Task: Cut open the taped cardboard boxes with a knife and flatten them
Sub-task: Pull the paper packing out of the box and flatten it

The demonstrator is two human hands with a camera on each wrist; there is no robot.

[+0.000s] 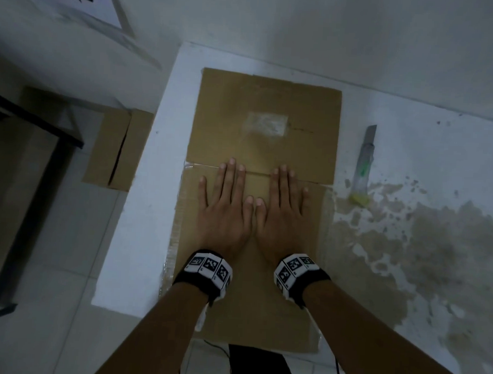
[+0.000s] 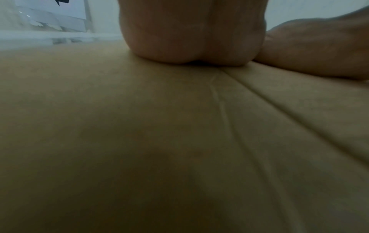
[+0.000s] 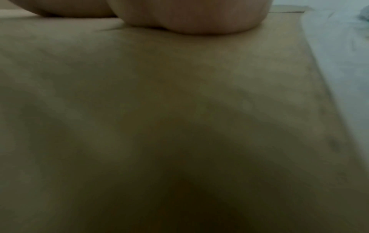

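Observation:
A flattened brown cardboard box [image 1: 268, 114] lies on the white worktop [image 1: 142, 210], with clear tape patches on it. My left hand [image 1: 224, 205] and right hand [image 1: 284, 208] press flat on it side by side, fingers straight and spread, thumbs almost touching. Their fingertips reach a seam across the cardboard. A utility knife [image 1: 363, 163] with a yellow end lies on the worktop to the right of the box, untouched. In the left wrist view the heel of my left hand [image 2: 191, 34] rests on the cardboard [image 2: 139, 126]. In the right wrist view my right hand [image 3: 189, 15] rests on the cardboard [image 3: 159, 94] too.
Another cardboard box [image 1: 111, 150] stands on the tiled floor to the left, below the worktop's edge. A dark metal frame [image 1: 36, 126] is at the far left. The worktop's right side carries a brown stain [image 1: 423, 251]. A white wall runs behind.

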